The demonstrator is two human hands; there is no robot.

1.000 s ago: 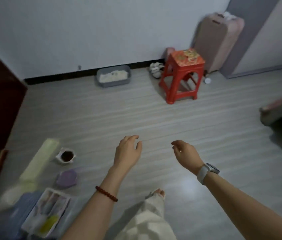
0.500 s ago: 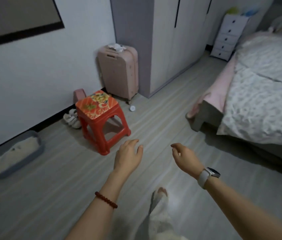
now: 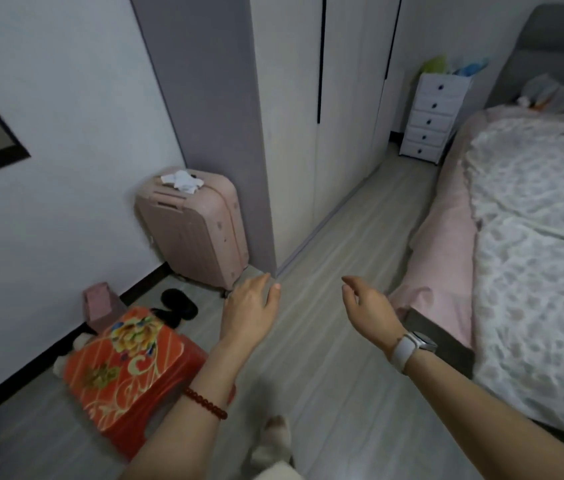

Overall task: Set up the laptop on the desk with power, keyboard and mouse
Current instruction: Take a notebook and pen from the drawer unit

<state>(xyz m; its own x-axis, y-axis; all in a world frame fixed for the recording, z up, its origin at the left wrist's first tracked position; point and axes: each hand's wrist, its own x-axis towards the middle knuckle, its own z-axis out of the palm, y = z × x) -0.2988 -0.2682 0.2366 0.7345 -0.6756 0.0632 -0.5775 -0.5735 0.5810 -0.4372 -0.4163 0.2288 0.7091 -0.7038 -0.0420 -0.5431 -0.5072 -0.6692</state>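
No laptop, desk, keyboard, mouse or power cable shows in the head view. My left hand (image 3: pixel 251 311), with a red bead bracelet on its wrist, is held out over the grey floor with relaxed fingers and holds nothing. My right hand (image 3: pixel 369 310), with a white watch on its wrist, is held out beside it, fingers loosely bent, also empty. Both hands hang in the air above the floor, about a hand's width apart.
A red stool (image 3: pixel 124 372) stands at lower left under my left forearm. A pink suitcase (image 3: pixel 194 230) leans by the wall next to a tall wardrobe (image 3: pixel 311 133). A bed (image 3: pixel 533 244) fills the right side. A white drawer unit (image 3: pixel 433 116) stands at the far end.
The view has swung to the right: the stool slid to the lower left, the suitcase and wardrobe came to the centre, and the bed came closer. Both hands keep the same empty pose.
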